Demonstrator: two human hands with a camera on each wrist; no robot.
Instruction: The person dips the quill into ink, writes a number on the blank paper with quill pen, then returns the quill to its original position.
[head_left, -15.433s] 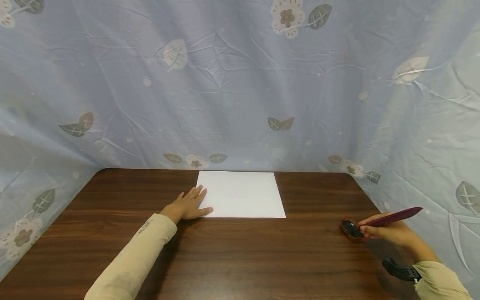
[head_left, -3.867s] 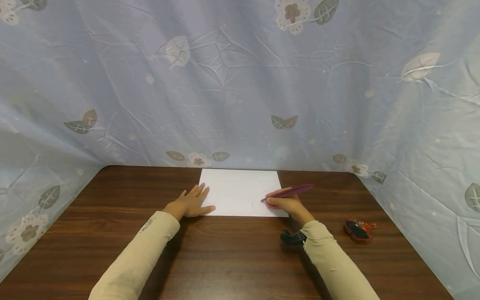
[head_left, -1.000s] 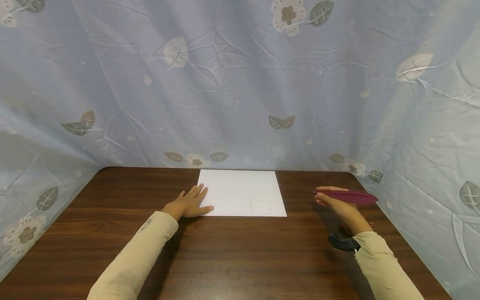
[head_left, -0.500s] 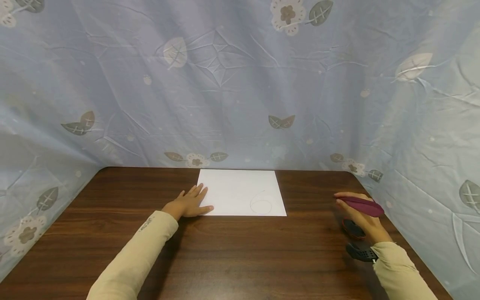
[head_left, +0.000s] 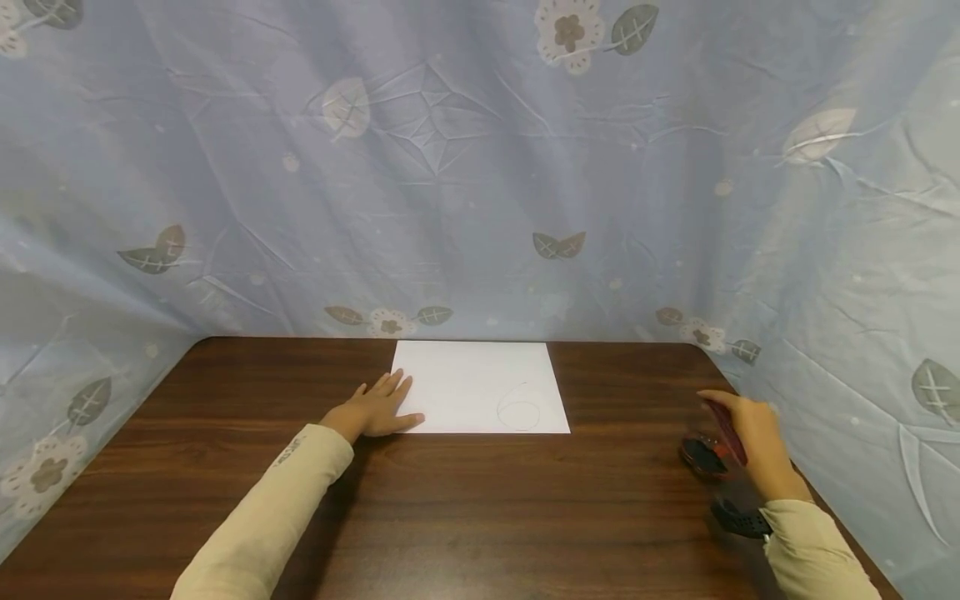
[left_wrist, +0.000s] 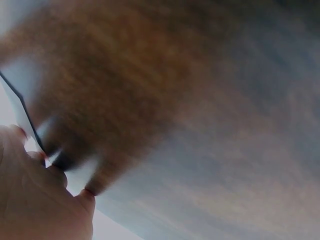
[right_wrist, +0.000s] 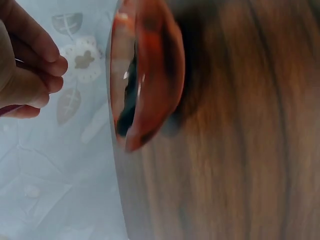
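My left hand [head_left: 372,407] lies flat with fingers spread on the left edge of a white sheet of paper [head_left: 465,375]. A thin line shaped like a 6 [head_left: 519,417] shows on the sheet's lower right. Over at the right side of the table, my right hand [head_left: 757,437] pinches a dark maroon feather quill pen [head_left: 727,433]; in the right wrist view only a sliver of it shows under the fingers. Just left of that hand stands a small red-orange translucent dish [head_left: 705,458] with black contents, seen close from the side in the right wrist view [right_wrist: 155,75].
The brown wood-grain table [head_left: 480,517] meets a pale blue floral cloth [head_left: 480,208] at the back and both sides. A black watch strap [head_left: 738,521] hangs at the right wrist, near the dish.
The blank sheet has gained the 6-shaped line. My right hand has carried the quill pen from the sheet rightward to beside the dish, and the feather has turned toward me. The left hand stays put.
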